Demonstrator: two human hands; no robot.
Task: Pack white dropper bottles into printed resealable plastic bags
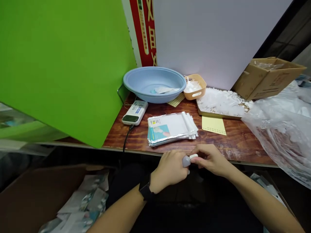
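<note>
My left hand [171, 166], with a black watch on its wrist, is closed around a pale grey, rounded, translucent piece [186, 161]. Its thumb side faces my right hand [211, 159], which pinches a small white cap-like piece [193, 156] between thumb and fingers. The white piece is right against the grey one; whether the two are joined I cannot tell. Both hands are just off the table's front edge, above my dark lap. Just beyond them lies a stack of printed clear packets [170, 127], with white cards and a teal picture inside.
A blue basin [131, 84] holds a packet. Behind the stack are a white device [138, 110] with a black cable, an orange basket [202, 86], a tray of white pieces [218, 102] and a yellow sticker sheet [213, 125]. A cardboard box [264, 81] and plastic bag [279, 113] stand right.
</note>
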